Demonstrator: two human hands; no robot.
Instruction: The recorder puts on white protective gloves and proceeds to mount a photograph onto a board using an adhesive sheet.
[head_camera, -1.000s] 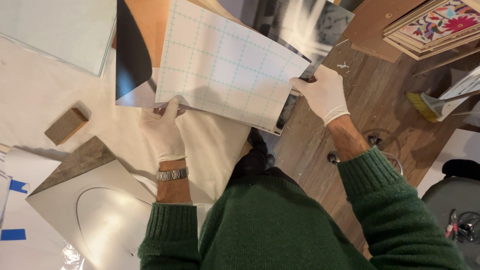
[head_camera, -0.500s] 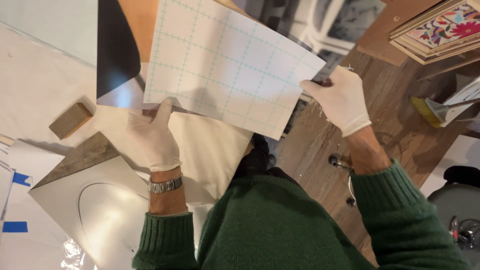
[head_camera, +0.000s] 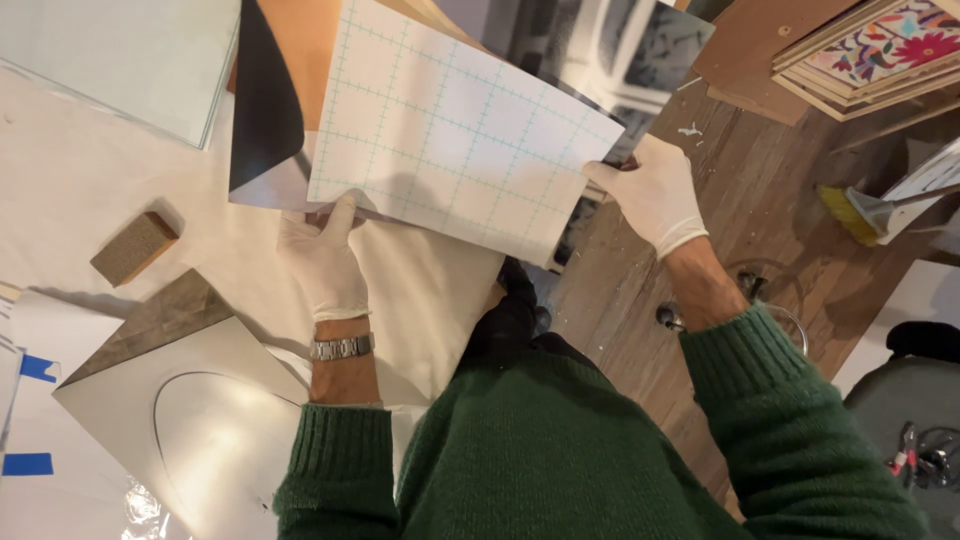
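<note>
The left hand (head_camera: 322, 262) holds the lower left edge of the white grid sheet (head_camera: 450, 135), fingers closed on it. The right hand (head_camera: 652, 190) pinches its right edge, above the table (head_camera: 90, 190).

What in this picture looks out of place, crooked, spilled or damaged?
Little stands out. The white sheet with a green grid, held by the gloved left hand and gloved right hand, sits tilted against the table edge. Small pale flecks lie scattered on the brown wooden floor. I see no damage.
</note>
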